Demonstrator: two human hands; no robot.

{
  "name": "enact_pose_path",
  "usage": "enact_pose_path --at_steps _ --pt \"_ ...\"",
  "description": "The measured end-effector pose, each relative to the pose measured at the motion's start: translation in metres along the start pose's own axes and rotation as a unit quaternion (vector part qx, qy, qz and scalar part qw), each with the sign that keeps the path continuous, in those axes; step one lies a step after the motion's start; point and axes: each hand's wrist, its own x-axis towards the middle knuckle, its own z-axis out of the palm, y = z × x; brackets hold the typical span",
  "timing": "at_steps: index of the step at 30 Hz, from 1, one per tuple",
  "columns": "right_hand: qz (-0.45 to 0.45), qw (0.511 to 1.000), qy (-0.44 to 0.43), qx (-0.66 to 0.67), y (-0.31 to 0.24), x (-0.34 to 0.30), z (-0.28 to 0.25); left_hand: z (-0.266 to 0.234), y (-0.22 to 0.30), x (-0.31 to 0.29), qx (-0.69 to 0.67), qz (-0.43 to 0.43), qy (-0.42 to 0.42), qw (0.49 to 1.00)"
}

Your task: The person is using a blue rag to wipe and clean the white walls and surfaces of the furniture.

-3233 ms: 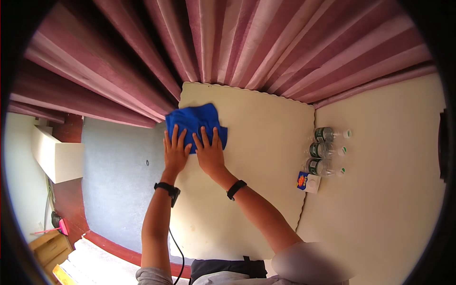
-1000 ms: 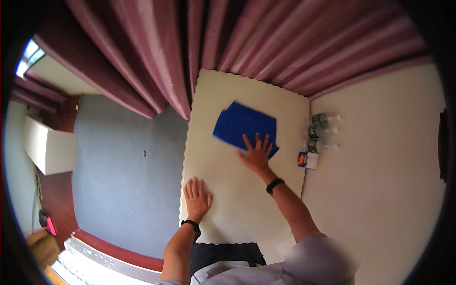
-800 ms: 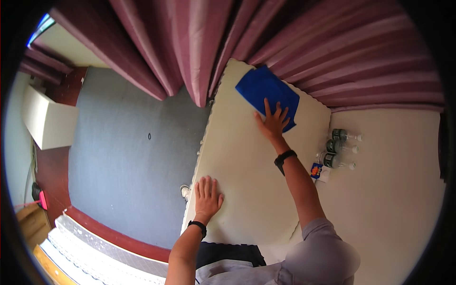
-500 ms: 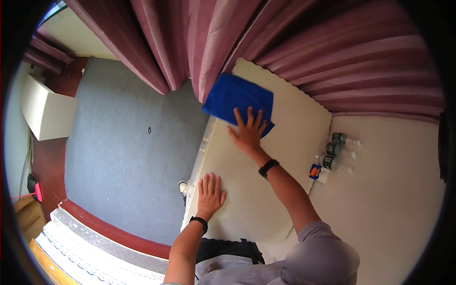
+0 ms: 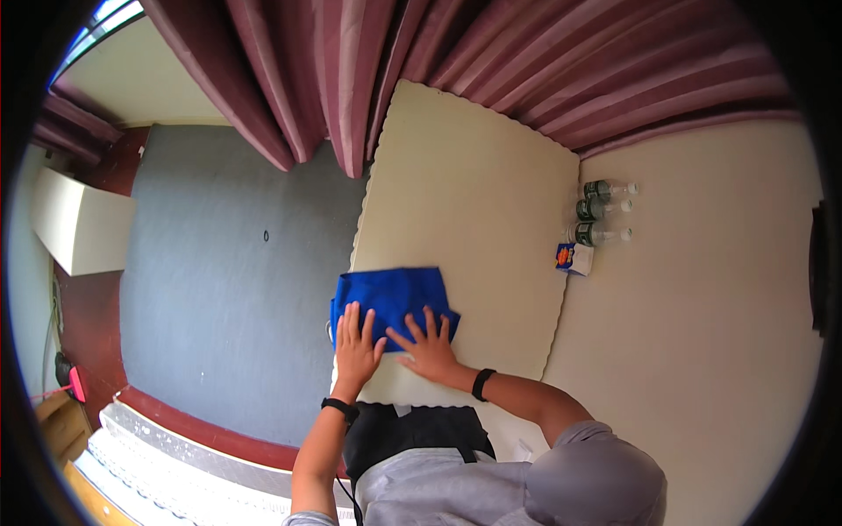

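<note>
A blue cloth (image 5: 395, 289), folded or bunched into a rough rectangle, lies on the near left part of a cream table (image 5: 474, 210) with a scalloped edge. My left hand (image 5: 357, 349) rests flat on the cloth's left side, fingers stretched out and pointing away from me. Over its lower right corner my right hand (image 5: 430, 349) lies with fingers spread. Neither hand grips the cloth. Part of the cloth's near edge is hidden under my fingers, and its left end reaches the table's left edge.
Several clear plastic bottles (image 5: 605, 210) and a small blue and white box (image 5: 574, 259) stand along the table's right side, by the wall. Pink curtains (image 5: 351, 79) hang beyond the table. On the left, a white box-like piece (image 5: 96, 228) stands by the grey floor mat (image 5: 228, 289).
The blue cloth has come from the table's far end toward me, with my right hand on it. My left hand has moved forward from the bare tabletop onto the cloth.
</note>
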Motion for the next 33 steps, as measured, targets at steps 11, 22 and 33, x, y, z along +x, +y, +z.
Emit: enact_pose_path --at_steps 11,22,33 --pt "-0.103 0.986 -0.105 0.072 -0.077 -0.113 0.031 -0.008 0.02 -0.187 0.135 -0.047 -0.192 0.971" --pt "0.295 0.947 -0.015 0.129 -0.002 -0.178 0.014 0.076 0.105 -0.009 0.07 0.299 -0.185 0.933" --pt "0.239 0.965 -0.006 0.104 0.055 -0.031 -0.003 0.047 0.054 0.113 0.093 0.2 -0.086 0.972"
